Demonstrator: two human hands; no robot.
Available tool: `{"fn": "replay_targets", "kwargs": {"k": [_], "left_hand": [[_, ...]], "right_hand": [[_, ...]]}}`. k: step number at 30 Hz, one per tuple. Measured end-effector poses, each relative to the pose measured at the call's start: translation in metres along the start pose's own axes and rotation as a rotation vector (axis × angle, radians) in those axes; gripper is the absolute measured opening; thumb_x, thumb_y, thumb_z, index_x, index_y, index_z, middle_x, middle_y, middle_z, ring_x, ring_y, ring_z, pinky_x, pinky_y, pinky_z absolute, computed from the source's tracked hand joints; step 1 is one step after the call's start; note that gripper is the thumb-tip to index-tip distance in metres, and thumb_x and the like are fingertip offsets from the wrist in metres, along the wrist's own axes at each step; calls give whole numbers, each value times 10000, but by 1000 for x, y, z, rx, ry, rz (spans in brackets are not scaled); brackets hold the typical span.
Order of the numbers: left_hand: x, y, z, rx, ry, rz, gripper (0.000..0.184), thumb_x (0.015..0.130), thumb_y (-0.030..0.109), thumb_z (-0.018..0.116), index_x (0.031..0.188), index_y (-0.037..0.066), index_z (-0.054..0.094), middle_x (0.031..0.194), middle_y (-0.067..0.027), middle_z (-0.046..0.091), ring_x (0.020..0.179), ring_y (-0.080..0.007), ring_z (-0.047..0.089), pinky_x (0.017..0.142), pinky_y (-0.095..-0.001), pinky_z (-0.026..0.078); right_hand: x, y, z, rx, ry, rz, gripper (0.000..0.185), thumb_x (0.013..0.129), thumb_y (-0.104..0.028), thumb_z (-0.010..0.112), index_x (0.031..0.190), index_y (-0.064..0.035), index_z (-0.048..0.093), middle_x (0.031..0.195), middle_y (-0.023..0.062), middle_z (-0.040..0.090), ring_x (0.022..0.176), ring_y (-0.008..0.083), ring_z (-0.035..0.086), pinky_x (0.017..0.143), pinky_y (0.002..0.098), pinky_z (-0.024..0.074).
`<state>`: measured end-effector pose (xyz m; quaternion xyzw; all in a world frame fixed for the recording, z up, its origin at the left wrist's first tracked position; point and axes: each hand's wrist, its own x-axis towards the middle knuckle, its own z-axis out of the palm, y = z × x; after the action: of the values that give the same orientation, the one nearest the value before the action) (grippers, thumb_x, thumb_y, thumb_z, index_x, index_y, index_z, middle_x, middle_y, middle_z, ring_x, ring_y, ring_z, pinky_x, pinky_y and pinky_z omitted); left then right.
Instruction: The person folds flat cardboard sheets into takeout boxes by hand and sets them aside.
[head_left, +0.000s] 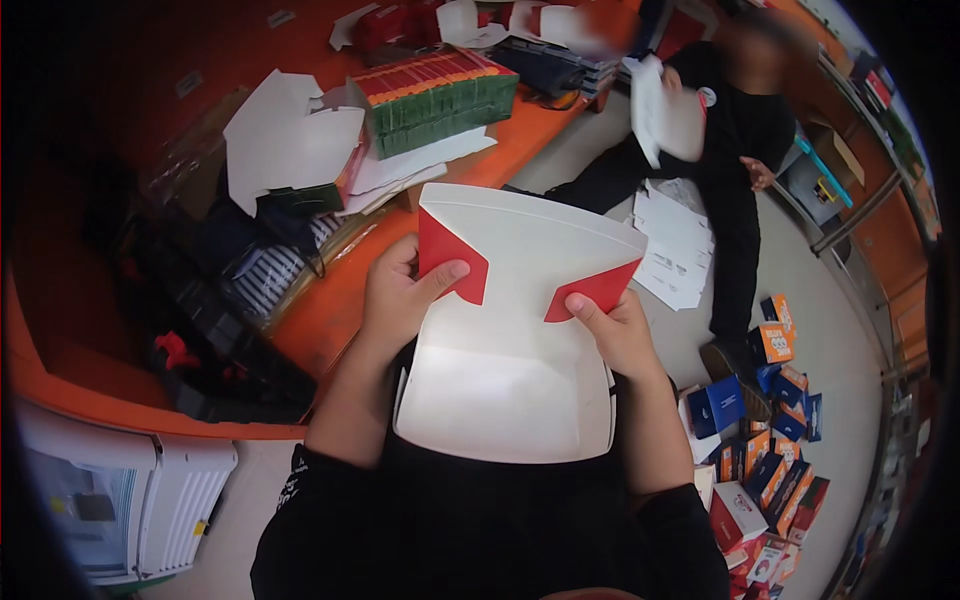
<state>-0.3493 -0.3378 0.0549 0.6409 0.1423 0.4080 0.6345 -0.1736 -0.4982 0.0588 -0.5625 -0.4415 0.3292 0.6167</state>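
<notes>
A partly folded carton (500,370), white inside with red corner flaps, is held in front of my body. My left hand (405,290) grips its left side, the thumb pressed on the red flap there. On the other side my right hand (618,330) pinches the right red flap between thumb and fingers. The carton's curved top edge stands up between my hands, and its rounded lower end rests near my lap. Most of my fingers are hidden behind the cardboard.
A green and red stack (440,100) and an open white carton (290,145) lie on the orange surface (345,280). Another person (745,130) sits at the upper right, holding a white carton. Small boxes (740,515) lie piled on the floor at right.
</notes>
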Motion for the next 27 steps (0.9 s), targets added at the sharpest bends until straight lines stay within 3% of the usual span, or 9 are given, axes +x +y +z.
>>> {"fn": "replay_targets", "kwargs": {"k": [3, 9, 13, 14, 16, 18, 21, 24, 27], "left_hand": [[-7, -12, -13, -45, 10, 23, 249, 852, 166, 624, 1000, -25, 562, 901, -44, 614, 791, -92, 568, 711, -227, 460], [-32, -7, -56, 290, 45, 70, 210, 884, 136, 564, 1032, -12, 549, 891, -35, 591, 817, -83, 553, 750, -223, 443], [-51, -3, -74, 285, 248, 90, 207, 879, 92, 540, 1064, -2, 528, 816, -14, 553, 742, -86, 544, 677, -220, 448], [-59, 5, -83, 461, 202, -50, 187, 871, 100, 551, 1036, 13, 550, 829, -34, 575, 722, -100, 547, 638, -215, 444], [-69, 10, -93, 687, 197, -42, 182, 862, 106, 560, 1023, 22, 569, 852, -55, 597, 723, -124, 566, 629, -221, 448], [-73, 15, -96, 851, 184, 15, 178, 852, 105, 570, 1012, 29, 585, 878, -74, 612, 734, -153, 584, 625, -234, 456], [-75, 23, -93, 1000, 127, 158, 180, 842, 92, 580, 1012, 35, 599, 909, -94, 622, 766, -197, 604, 630, -261, 469], [-75, 27, -102, 1094, 13, 272, 191, 834, 77, 584, 1022, 40, 600, 911, -95, 618, 785, -221, 608, 645, -278, 477], [-76, 30, -109, 1096, -72, 318, 185, 818, 62, 592, 1001, 41, 601, 903, -89, 608, 779, -225, 605, 654, -285, 482]], "right_hand": [[7, 5, 23, 351, 208, -146, 239, 874, -167, 586, 1021, 21, 589, 943, 76, 634, 858, 118, 586, 765, 270, 464], [23, 47, 35, 195, -22, 42, 225, 910, -98, 506, 1095, 23, 548, 983, 67, 625, 893, 101, 572, 810, 249, 441], [30, 74, 66, 181, -186, 71, 208, 926, -117, 481, 1070, 18, 546, 993, 72, 622, 898, 99, 569, 801, 242, 443], [30, 75, 72, 156, -241, 123, 229, 928, -129, 478, 1102, 17, 510, 1022, 87, 608, 898, 107, 575, 815, 249, 443], [32, 74, 83, 274, -233, 130, 257, 922, -122, 486, 1137, 18, 468, 1057, 105, 589, 903, 127, 580, 827, 259, 445], [34, 71, 97, 142, -86, -111, 328, 905, -93, 506, 1196, 10, 396, 1094, 144, 559, 924, 172, 588, 837, 279, 455], [35, 65, 94, -163, -128, -169, 336, 894, -59, 508, 1205, -4, 395, 1090, 157, 560, 960, 184, 584, 842, 285, 458], [38, 63, 95, 2, -86, -237, 274, 889, -40, 505, 1155, -6, 451, 1083, 144, 572, 994, 178, 579, 847, 281, 457], [42, 62, 80, -178, -165, -325, 209, 885, -15, 496, 1093, -4, 498, 1067, 121, 597, 973, 170, 590, 833, 283, 468]]}}
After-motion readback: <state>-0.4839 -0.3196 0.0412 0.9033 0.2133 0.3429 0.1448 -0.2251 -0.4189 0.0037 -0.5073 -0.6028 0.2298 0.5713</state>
